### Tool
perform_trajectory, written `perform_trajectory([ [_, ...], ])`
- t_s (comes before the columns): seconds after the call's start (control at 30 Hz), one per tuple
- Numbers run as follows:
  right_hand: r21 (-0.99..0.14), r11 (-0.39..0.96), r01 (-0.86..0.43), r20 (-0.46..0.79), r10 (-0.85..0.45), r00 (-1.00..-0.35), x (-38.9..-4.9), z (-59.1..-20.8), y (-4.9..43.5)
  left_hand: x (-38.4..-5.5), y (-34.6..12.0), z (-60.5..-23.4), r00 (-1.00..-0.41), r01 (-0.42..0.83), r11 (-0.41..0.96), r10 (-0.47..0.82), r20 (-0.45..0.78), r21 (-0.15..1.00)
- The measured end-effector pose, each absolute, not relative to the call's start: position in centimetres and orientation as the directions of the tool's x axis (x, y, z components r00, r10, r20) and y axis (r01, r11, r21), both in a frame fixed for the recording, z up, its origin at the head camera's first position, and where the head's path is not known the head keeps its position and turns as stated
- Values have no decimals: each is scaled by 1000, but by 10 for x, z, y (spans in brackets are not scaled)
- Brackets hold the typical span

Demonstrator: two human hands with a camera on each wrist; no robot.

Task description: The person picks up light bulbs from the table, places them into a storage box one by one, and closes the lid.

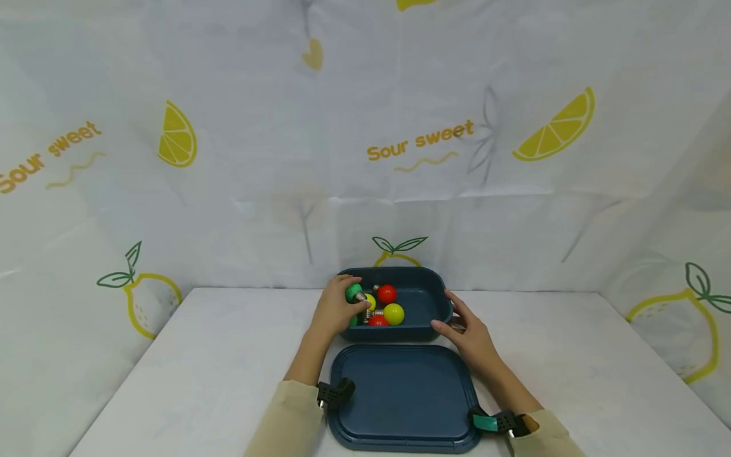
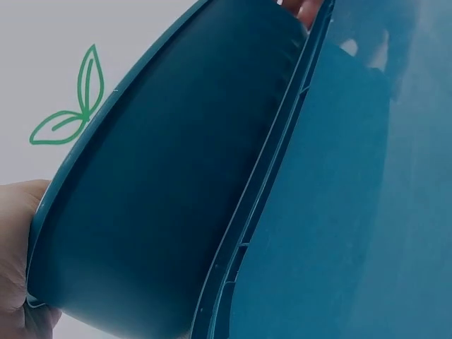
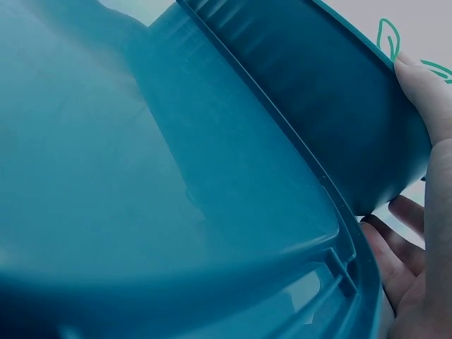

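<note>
A dark blue box (image 1: pixel 425 304) holds several small light bulbs with silver screw bases. My left hand (image 1: pixel 334 306) reaches over its left end, thumb and fingers curled round a green light bulb (image 1: pixel 354 291) inside. In the left wrist view the left palm (image 2: pixel 15 254) is beside the box's outer wall (image 2: pixel 155 183), its fingertips hidden. My right hand (image 1: pixel 473 335) grips the box's right end, thumb at the near rim and fingers round the far corner. Near the left fingers lie red bulbs (image 1: pixel 386 294) and yellow bulbs (image 1: pixel 394 314).
A dark blue lid (image 1: pixel 402 397) lies flat on the white table (image 1: pixel 245 355), just in front of the box, between the forearms. Behind the table hangs a white cloth (image 1: pixel 274 158) printed with lemons and lettering.
</note>
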State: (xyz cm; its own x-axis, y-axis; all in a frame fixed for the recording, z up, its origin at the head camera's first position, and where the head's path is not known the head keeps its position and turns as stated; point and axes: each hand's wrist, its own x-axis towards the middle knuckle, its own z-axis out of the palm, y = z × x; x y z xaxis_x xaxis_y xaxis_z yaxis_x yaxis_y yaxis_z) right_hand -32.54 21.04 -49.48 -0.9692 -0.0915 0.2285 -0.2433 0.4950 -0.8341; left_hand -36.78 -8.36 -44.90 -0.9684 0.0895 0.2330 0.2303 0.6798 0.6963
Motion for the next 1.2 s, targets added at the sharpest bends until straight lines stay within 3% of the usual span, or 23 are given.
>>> perform_trajectory([
  [0.5, -840, 484, -243, 229, -90, -969, -324, -494, 209, -365, -79, -445, -982, 172, 772, 88, 164, 612],
  [1.2, -835, 497, -236, 224, -84, -971, -325, -494, 210, -365, -79, -442, -978, 201, 758, 126, 163, 620],
])
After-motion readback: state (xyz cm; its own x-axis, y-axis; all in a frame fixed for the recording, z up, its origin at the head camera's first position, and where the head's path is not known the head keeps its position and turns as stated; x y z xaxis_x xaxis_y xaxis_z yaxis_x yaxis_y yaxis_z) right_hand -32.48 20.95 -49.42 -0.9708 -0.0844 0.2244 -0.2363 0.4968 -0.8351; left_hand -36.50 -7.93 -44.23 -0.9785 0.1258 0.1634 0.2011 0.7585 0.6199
